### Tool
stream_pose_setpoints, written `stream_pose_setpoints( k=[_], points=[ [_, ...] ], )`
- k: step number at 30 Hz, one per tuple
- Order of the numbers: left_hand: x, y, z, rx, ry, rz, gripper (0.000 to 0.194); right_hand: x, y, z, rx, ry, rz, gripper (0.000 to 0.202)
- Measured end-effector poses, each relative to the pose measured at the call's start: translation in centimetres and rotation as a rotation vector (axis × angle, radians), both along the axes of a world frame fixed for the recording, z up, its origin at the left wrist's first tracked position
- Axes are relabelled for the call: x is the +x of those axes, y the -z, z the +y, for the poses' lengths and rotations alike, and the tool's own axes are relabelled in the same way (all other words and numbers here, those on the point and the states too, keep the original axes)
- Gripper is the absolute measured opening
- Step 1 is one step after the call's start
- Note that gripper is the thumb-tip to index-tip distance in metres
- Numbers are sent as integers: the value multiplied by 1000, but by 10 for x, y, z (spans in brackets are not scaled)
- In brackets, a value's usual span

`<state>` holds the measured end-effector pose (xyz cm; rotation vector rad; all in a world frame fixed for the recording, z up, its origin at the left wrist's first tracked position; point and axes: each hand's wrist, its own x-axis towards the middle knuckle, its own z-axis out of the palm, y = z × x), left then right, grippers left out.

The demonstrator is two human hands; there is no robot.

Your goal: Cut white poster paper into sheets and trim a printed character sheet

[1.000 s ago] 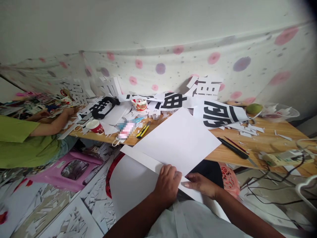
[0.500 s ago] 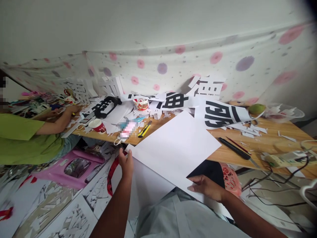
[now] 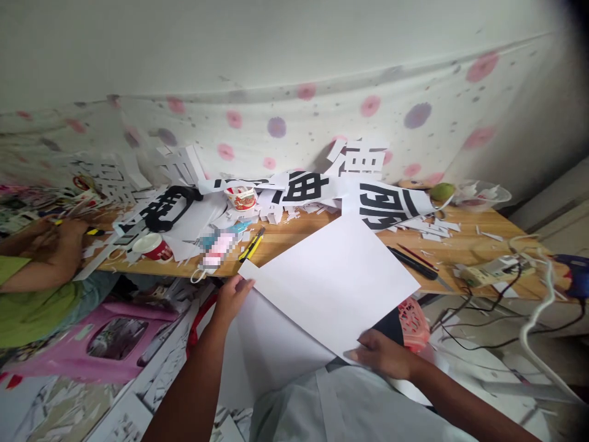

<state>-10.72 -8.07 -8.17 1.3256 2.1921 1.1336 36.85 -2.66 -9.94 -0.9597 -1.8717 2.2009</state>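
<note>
A brown wooden-topped table [image 3: 478,248] is running along a grey wall [image 3: 276,43], where a white cloth printed with pink and purple spots [image 3: 331,123] is hanging. Paper pieces bearing bold black characters [image 3: 386,205], a yellow-and-black knife [image 3: 251,244] and a red-and-white paper cup [image 3: 154,247] are lying or standing on it. A co-worker's green sleeve [image 3: 37,313] is showing at the left, near a pink plastic stool [image 3: 69,356].

A large white rectangular sheet [image 3: 335,276] is sloping from the table edge toward the lap. The left hand [image 3: 232,298] is pinching its left edge, beside a narrow white strip [image 3: 249,269]; the right hand [image 3: 381,355] is touching the near corner, though whether it is gripping, I cannot tell.

Compared with one second ago, the left hand is no longer pressing beside the right, and a blue tool [image 3: 573,273] is now appearing at the right
</note>
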Motion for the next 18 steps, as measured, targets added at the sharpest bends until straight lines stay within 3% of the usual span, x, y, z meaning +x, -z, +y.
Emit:
stream_pose_setpoints(
  k=[4,7,12,15,18],
  points=[
    [-3,-29,11,-115,-15,53,51,-15,-12,-6,-69,131,66,62],
    [-7,-54,17,-153,64,101,54,-14,-20,-5,-127,181,163,58],
    [1,-116,35,-137,114,94,53,-5,-42,16,-109,276,165,49],
    [13,-154,52,-110,98,-37,51,-6,-57,34,-18,335,175,49],
    [24,-180,67,-57,137,-297,48,-11,-67,47,73,387,220,48]
  ],
)
